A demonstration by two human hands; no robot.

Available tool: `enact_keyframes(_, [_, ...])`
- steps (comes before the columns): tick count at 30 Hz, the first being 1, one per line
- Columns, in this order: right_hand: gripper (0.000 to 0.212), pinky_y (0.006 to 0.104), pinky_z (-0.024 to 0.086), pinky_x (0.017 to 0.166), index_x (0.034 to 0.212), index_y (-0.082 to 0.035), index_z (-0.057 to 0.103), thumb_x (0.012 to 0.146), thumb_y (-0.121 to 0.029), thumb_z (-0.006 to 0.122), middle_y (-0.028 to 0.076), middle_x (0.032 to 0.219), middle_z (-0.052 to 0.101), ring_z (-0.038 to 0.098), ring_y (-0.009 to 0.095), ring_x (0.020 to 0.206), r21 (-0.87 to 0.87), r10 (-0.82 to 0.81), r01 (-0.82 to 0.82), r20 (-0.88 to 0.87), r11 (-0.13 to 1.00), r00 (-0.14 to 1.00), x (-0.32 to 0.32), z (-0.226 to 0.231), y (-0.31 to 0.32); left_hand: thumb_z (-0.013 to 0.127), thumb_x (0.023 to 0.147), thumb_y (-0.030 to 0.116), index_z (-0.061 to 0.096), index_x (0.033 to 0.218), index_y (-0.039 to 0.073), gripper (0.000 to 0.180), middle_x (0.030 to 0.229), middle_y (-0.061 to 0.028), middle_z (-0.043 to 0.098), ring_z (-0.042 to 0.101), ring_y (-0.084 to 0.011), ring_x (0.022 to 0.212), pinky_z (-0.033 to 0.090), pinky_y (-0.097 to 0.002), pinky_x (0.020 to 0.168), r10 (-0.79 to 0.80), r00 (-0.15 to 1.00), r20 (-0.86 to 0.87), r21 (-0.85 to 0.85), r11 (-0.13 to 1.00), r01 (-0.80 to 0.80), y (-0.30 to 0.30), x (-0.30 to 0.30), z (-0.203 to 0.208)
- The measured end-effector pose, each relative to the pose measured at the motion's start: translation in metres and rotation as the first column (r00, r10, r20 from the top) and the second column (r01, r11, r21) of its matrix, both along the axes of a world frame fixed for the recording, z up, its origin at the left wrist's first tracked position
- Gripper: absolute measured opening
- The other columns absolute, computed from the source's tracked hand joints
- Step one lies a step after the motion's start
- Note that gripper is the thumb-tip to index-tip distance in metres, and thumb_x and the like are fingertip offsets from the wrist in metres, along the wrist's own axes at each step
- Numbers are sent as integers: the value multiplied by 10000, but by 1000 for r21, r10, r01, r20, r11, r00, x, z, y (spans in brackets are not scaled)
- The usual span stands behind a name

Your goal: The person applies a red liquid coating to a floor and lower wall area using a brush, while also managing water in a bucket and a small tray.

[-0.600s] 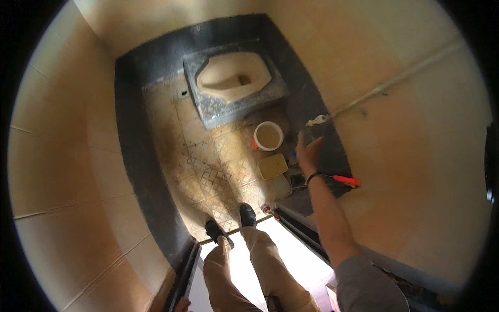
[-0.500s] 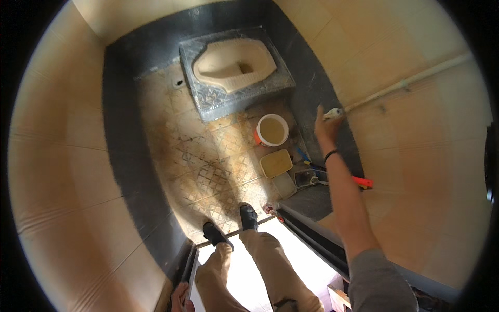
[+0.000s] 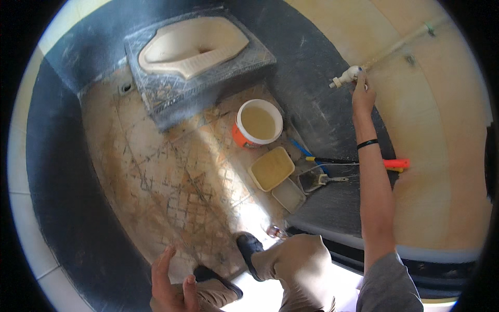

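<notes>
A white plastic tap [image 3: 347,76] sticks out from the right wall at the end of a pale pipe [image 3: 397,48]. Fingers of my right hand [image 3: 365,96] are closed on its wall-side part, and the arm reaches up from the lower right. My left hand [image 3: 167,286] is low at the left, fingers apart, holding nothing. Below and left of the tap, a white-rimmed orange bucket [image 3: 241,136] with cloudy liquid stands on the floor. Beside it lies a rectangular tub [image 3: 251,171] of yellowish liquid, touching a smaller pale container [image 3: 290,196].
A squat toilet [image 3: 156,56] sits in a raised tiled block [image 3: 208,83] at the back. Left of it is a floor drain [image 3: 126,88]. Along the right wall lie a flat brush [image 3: 332,179] and a red-ended handle [image 3: 397,163]. A small bottle [image 3: 274,230] stands by my foot.
My right hand has reached the tap and closed on it. My left hand has risen from the door frame and opened. The view has come closer to the toilet and bucket.
</notes>
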State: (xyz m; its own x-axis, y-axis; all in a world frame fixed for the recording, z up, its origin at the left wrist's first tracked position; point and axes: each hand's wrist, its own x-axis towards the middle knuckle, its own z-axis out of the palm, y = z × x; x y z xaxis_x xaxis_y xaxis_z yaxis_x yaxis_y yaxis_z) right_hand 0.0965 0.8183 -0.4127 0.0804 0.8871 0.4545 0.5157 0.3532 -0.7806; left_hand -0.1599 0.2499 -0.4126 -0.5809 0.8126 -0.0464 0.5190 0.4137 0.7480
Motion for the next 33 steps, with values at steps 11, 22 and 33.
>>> enact_keyframes(11, [606,464,424,1037,1145,64,611,973,-516,590,301,1255,602,557,432,1221,-283,-198,196,23,939,980,-60,-194,-65,686,984,150,636,1313,0,366,1296,-194,674,632,-338,1222,483,-434,1051,183,971,-156,203,968,-150,13,-1,-8])
enact_keyframes(22, [420,530,455,1018,1293,-93,647,912,-266,673,236,1106,705,687,371,1062,-448,480,-417,877,791,-33,-91,-253,-120,619,915,12,599,1304,-38,393,1233,-203,672,650,-304,1149,466,-416,1029,267,962,-48,283,928,-243,-8,-17,-45])
enact_keyframes(33, [348,483,555,928,1169,-43,709,836,3,619,245,1041,727,704,401,1035,-627,637,-400,760,668,-128,-109,-241,-94,696,982,164,629,1331,16,385,1280,-190,682,646,-331,1205,495,-422,1026,193,966,-174,193,968,-159,-30,-19,-16])
